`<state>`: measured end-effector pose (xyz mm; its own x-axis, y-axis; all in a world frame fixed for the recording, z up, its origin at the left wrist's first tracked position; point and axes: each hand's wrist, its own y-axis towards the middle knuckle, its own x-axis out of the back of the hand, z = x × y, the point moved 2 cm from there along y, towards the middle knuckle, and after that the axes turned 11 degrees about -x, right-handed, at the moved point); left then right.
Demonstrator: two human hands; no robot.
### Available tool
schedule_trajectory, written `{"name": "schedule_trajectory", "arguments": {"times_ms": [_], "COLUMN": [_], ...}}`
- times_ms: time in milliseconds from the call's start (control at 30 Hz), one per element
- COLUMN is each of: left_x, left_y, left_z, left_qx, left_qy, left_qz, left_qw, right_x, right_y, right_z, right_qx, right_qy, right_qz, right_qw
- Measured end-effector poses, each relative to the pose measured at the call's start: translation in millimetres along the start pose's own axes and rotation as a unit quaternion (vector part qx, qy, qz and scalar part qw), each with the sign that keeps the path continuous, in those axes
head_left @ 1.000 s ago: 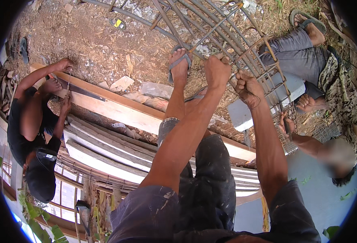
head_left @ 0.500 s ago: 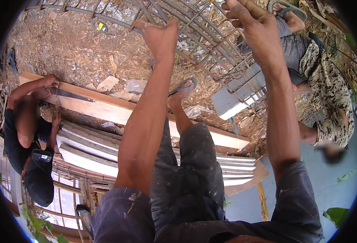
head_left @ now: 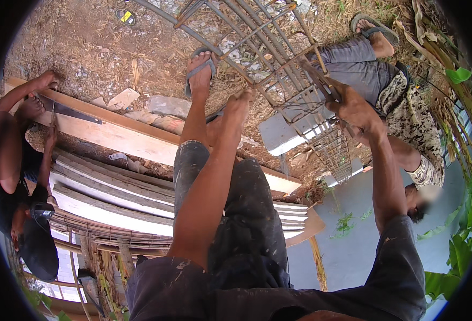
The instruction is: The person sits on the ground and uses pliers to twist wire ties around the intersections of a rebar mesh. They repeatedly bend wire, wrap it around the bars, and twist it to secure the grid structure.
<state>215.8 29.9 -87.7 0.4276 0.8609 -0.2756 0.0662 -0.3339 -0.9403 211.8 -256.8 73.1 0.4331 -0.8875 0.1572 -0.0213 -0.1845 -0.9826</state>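
Note:
A rusty rebar cage [head_left: 278,69] of long bars and square ties runs from the top of the view down to the right. My left hand [head_left: 237,109] is closed at the cage's near-left bar, fingertips pressed together; what they pinch is too small to make out. Dark long-handled pliers [head_left: 321,80] are gripped in my right hand [head_left: 358,111], their jaw end over the cage's right side. Just below my right hand, a co-worker's hand [head_left: 355,134] is at the cage. Under the cage sits a grey block [head_left: 278,131].
At left, a co-worker [head_left: 16,166] holds a hand saw [head_left: 75,111] against a long wooden board [head_left: 134,139]. Pale slats [head_left: 112,198] lie stacked nearer me. The co-worker in camouflage [head_left: 423,144] is at right. My sandalled foot [head_left: 199,75] stands left of the cage.
My left hand has come down and nearer to me along the cage. My right hand has also lowered and now shows the pliers. My view has shifted, and my foot now shows further forward.

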Motion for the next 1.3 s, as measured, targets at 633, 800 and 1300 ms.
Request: {"name": "schedule_trajectory", "arguments": {"times_ms": [633,800,1300], "left_x": [-92,-93,-31], "left_y": [9,7,20], "left_z": [-21,-25,-23], "left_qx": [0.07,0.067,-0.019], "left_qy": [-0.278,-0.277,0.059], "left_qz": [-0.082,-0.076,0.025], "left_qw": [0.954,0.955,0.998], "right_x": [-71,-73,-213], "right_y": [24,22,39], "right_z": [24,36,21], "right_qx": [-0.01,-0.038,-0.153], "right_qy": [-0.359,-0.371,0.464], "right_qz": [-0.082,-0.054,-0.008], "right_qw": [0.93,0.926,0.872]}}
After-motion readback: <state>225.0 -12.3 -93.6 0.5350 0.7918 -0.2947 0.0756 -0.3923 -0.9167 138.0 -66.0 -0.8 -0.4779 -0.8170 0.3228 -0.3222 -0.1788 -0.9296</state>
